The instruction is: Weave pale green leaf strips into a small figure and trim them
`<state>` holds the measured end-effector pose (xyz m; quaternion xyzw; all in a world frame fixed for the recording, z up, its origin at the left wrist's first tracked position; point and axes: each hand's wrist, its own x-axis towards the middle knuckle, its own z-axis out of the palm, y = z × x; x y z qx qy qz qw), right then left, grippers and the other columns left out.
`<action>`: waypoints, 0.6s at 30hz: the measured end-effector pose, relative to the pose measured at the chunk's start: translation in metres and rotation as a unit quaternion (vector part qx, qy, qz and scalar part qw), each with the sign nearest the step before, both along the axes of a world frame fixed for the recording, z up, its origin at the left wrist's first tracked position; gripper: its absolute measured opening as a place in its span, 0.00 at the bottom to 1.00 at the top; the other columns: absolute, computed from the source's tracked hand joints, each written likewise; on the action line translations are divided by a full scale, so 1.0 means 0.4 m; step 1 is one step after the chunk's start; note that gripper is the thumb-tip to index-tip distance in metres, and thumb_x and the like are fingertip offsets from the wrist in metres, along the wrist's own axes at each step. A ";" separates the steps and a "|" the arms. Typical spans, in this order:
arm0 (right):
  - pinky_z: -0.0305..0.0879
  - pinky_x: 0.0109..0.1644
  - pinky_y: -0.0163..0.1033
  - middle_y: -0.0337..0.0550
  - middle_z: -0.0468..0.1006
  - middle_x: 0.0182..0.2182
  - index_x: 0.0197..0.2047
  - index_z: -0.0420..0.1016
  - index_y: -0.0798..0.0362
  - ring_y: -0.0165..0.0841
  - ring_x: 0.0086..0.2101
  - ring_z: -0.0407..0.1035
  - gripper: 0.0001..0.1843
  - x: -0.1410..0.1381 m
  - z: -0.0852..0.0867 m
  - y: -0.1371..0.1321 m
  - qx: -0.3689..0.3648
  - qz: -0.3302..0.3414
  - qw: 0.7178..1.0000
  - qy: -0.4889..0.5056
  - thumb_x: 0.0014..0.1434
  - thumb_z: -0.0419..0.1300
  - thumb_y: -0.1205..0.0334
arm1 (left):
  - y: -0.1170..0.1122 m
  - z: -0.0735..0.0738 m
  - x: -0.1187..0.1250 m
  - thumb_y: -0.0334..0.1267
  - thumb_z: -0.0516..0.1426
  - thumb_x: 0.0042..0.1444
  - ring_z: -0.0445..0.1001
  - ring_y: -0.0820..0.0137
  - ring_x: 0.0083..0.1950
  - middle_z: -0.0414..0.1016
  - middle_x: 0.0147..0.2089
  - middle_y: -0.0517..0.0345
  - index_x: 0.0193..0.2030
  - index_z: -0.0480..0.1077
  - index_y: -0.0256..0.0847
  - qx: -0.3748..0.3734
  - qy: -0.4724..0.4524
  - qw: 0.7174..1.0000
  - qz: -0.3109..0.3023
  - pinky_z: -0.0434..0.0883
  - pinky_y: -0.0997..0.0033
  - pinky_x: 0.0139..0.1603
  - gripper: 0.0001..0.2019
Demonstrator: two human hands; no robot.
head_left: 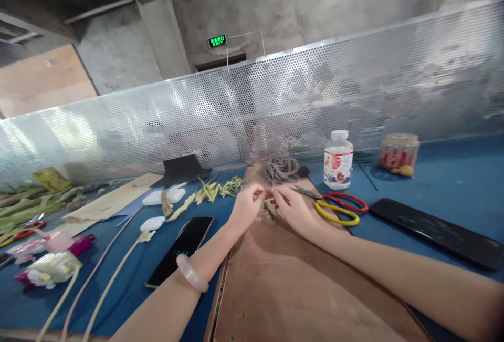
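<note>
My left hand (249, 204) and my right hand (290, 206) meet above a brown wooden board (283, 289). Both are closed in a pinch, fingertips almost touching. Below the fingertips hangs a small green plant-like strand (270, 211) with a thin loop; what exactly the fingers grip is too small to make out. Just beyond my hands lies a bundle of grey cord (281, 168). Scissors with one red and one yellow handle (342, 210) rest to the right of my right hand, blades towards it. Pale green braided or leafy pieces (208, 189) lie left of my left hand.
On the blue table, a phone (181, 250) lies under my left forearm. White power adapters (153, 223) with cables sit further left, near green husk-like leaves (51, 203). At right stand a white bottle (338, 161), a jar (399, 151) and a black tray (433, 231). A perforated metal screen (220, 116) closes the back.
</note>
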<state>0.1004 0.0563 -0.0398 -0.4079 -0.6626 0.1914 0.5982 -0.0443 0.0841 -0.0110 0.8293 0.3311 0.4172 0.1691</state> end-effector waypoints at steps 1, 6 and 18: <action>0.62 0.38 0.37 0.45 0.75 0.35 0.36 0.73 0.52 0.34 0.35 0.67 0.13 -0.001 0.001 -0.001 -0.013 0.014 1.000 0.012 0.58 0.49 0.58 | 0.001 0.000 -0.001 0.39 0.49 0.56 0.71 0.72 0.34 0.73 0.32 0.59 0.33 0.68 0.39 0.004 0.000 1.000 0.008 0.66 0.75 0.37 0.09; 0.64 0.35 0.36 0.44 0.76 0.32 0.35 0.74 0.54 0.33 0.31 0.67 0.15 -0.002 0.002 0.001 -0.046 0.042 0.997 0.035 0.57 0.50 0.56 | 0.005 0.000 -0.003 0.39 0.49 0.56 0.70 0.73 0.32 0.72 0.30 0.59 0.31 0.68 0.39 0.012 0.009 0.999 0.037 0.65 0.75 0.36 0.09; 0.63 0.32 0.34 0.43 0.75 0.31 0.36 0.73 0.53 0.31 0.29 0.67 0.12 0.000 -0.006 0.007 -0.059 0.020 0.997 0.038 0.56 0.51 0.58 | 0.005 -0.001 -0.002 0.40 0.50 0.56 0.70 0.74 0.31 0.72 0.30 0.60 0.32 0.68 0.39 0.005 0.004 1.000 0.007 0.65 0.77 0.35 0.10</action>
